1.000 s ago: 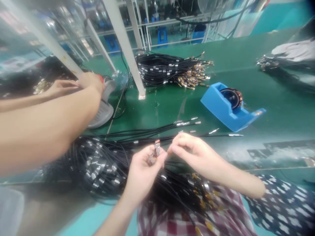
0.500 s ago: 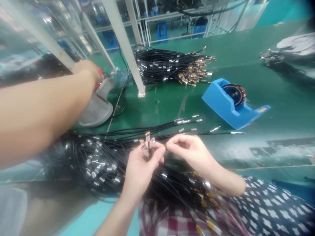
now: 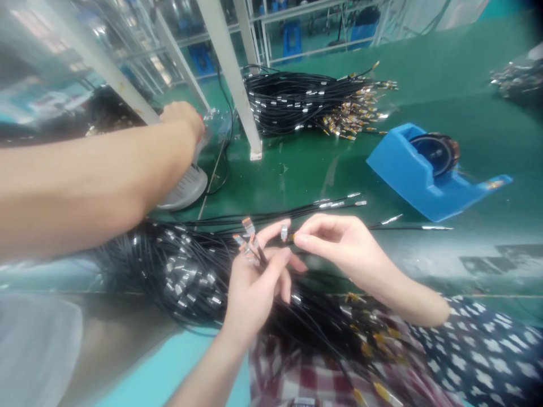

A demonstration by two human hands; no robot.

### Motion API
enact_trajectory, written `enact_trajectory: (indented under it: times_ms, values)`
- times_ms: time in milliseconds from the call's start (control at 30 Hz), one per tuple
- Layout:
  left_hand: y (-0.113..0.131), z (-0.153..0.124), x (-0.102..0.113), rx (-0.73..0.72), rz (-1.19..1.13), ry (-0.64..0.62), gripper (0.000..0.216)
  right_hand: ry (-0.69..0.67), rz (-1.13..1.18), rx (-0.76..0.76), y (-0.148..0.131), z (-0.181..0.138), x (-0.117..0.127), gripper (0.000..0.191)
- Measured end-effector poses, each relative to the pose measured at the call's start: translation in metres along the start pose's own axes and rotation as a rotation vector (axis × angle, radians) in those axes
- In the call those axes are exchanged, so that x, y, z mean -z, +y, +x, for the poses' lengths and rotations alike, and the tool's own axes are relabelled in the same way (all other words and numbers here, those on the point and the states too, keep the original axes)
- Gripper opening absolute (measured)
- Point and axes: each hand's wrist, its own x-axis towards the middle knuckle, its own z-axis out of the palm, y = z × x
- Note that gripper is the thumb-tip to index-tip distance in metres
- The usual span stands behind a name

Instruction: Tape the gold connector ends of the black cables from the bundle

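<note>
My left hand (image 3: 257, 280) is closed round a small cluster of metal cable ends (image 3: 248, 242) that stick up above its thumb. My right hand (image 3: 339, 249) pinches a single small metal connector (image 3: 284, 230) between thumb and forefinger, right beside the left hand's fingertips. Both hands hover over a large tangled bundle of thin black cables (image 3: 178, 271) with silver sleeves that runs down onto my lap.
Another person's bare arm (image 3: 93, 175) reaches in from the left to a grey-white device (image 3: 186, 183). A blue tape dispenser (image 3: 424, 169) sits at the right. A second cable bundle (image 3: 305, 104) lies behind, beside a white frame post (image 3: 231, 79). Loose cables (image 3: 339, 204) lie on the green mat.
My right hand has drawn one connector away from the cluster and holds it apart. The left hand's fingers have loosened slightly. The other person's arm has shifted a little to the right.
</note>
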Motion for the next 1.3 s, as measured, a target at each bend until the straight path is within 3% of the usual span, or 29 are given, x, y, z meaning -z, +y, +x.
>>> enact_trajectory:
  times_ms: [667,867,1200,1300]
  values:
    - [0.001,0.0,0.0,0.006,-0.034,-0.034,0.035,-0.019,0.001,-0.03,-0.001,0.006,-0.005,0.019]
    - [0.001,0.0,-0.001,0.0,-0.011,-0.025,0.036,-0.011,0.056,-0.042,-0.001,0.003,-0.012,0.029]
    - [0.001,0.003,-0.006,-0.031,-0.008,0.072,0.022,-0.046,0.095,-0.01,0.004,-0.001,-0.012,0.023]
    - [0.0,0.003,-0.005,-0.026,-0.002,0.116,0.019,-0.001,0.066,0.04,0.003,-0.002,-0.014,0.02]
